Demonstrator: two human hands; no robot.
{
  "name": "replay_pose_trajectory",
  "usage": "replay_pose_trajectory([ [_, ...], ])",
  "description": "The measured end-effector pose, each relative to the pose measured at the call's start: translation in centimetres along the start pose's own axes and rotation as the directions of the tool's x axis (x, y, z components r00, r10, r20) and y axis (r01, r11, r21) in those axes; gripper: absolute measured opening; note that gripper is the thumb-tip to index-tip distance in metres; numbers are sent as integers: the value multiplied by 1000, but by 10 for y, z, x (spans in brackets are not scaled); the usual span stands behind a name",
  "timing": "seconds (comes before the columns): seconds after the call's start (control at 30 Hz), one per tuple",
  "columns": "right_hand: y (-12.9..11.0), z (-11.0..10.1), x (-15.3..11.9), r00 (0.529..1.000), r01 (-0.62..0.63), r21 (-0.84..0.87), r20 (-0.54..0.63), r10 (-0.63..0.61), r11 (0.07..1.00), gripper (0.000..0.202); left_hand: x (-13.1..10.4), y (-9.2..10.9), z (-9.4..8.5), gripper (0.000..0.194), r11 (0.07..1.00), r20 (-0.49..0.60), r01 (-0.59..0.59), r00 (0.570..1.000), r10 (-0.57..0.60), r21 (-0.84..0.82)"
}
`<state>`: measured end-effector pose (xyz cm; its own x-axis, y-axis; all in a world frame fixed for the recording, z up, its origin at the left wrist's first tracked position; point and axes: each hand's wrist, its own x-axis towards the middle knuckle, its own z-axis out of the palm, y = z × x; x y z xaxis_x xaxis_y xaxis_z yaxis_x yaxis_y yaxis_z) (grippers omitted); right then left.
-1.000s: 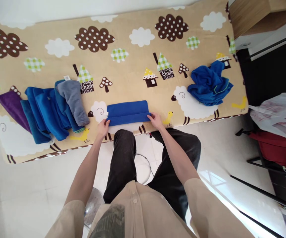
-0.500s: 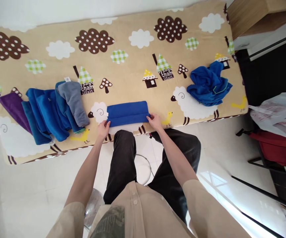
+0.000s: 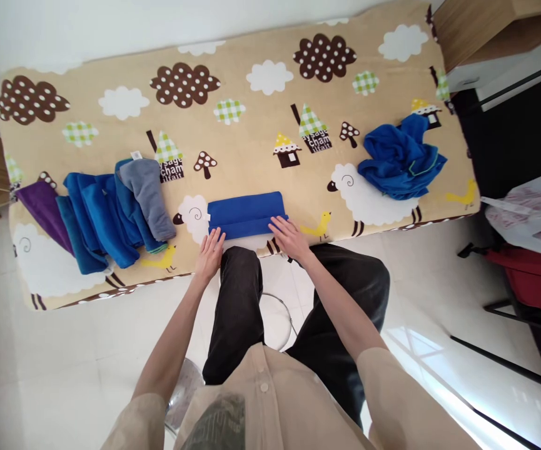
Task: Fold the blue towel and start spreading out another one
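Both Hands Laid on Folded Blue Cloth

A folded blue cloth point(image 3: 246, 207) is lying near the middle of the near edge of the patterned sheet point(image 3: 246, 153), where a printed sheep is being partly covered by it. A lengthwise crease is showing across the cloth, and a small white tag point(image 3: 207, 217) is sticking out at its left end.

The cloth's near left corner is being touched by the left hand point(image 3: 210, 253), whose fingers are being held straight and close together. Its near right corner is being touched by the right hand point(image 3: 293, 239), with fingers outstretched and slightly spread. Nothing is being gripped by either hand.

Toward the left end of the sheet, several blue cloths point(image 3: 106, 215) are lying overlapped in a row. That row is being flanked by a purple cloth point(image 3: 47, 212) on its outer side and a gray cloth point(image 3: 147, 197) on its inner side. Toward the right end of the sheet, a crumpled blue cloth point(image 3: 394, 159) with green edging is lying in a heap.

Beyond the sheet's right end, a white plastic bag point(image 3: 533, 212) is being supported by red fabric point(image 3: 533, 278).
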<state>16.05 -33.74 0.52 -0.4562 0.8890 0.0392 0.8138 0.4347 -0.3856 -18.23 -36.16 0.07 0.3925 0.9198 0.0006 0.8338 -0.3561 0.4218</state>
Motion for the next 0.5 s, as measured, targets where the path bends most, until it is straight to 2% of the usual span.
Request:
replay_pose_trajectory([
  [0.1,-8,8,3,993,91,-20,75,-89,996,60,9,-3,6,59,999,55,-41,998,40,24],
  [0.3,0,24,18,992,-6,-45,127,12,999,63,35,-13,9,60,999,128,-20,992,13,48],
  [0.4,10,25,32,990,-54,-43,127,59,998,65,50,-14,10,61,997,147,38,988,-48,67],
  [0.5,22,20,47,982,-51,-31,182,55,998,70,66,-16,8,60,992,178,77,980,-93,96],
])
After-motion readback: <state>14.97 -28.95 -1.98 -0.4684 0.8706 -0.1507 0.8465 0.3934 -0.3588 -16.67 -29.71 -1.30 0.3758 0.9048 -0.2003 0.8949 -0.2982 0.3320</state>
